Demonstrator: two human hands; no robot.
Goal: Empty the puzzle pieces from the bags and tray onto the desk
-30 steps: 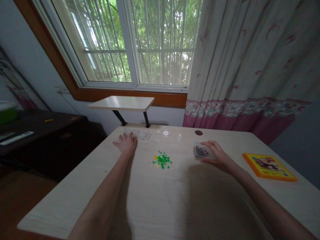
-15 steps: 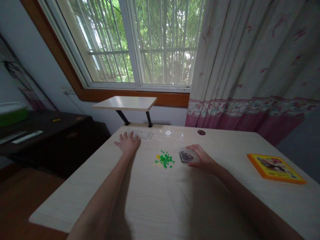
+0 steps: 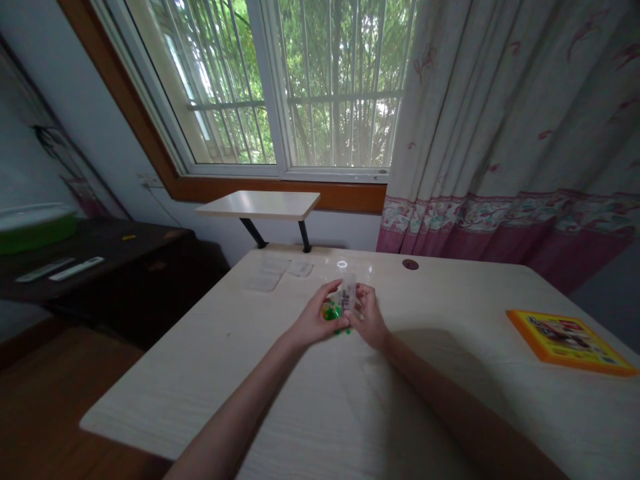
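A small clear plastic box (image 3: 349, 288) with dark pieces inside is tilted up on edge above the table. My right hand (image 3: 371, 320) grips it from the right, thumb at the near side and fingers behind. From the left, my left hand (image 3: 316, 319) curls round, its fingertips and thumb at the box's left edge. Behind and between the hands, small green pieces (image 3: 332, 311) lie in a loose pile on the table, partly hidden by my left hand.
Flat clear plastic pieces (image 3: 264, 280) lie at the back left of the pale table (image 3: 300, 413). An orange-and-yellow box (image 3: 570, 341) lies at the right. A raised shelf (image 3: 260, 203) stands at the back edge, and a dark side table (image 3: 115, 257) is at the left.
My left hand has left the flat plastic at the back and come right to the box. My right hand has moved the box left and tipped it up over the pile's edge.
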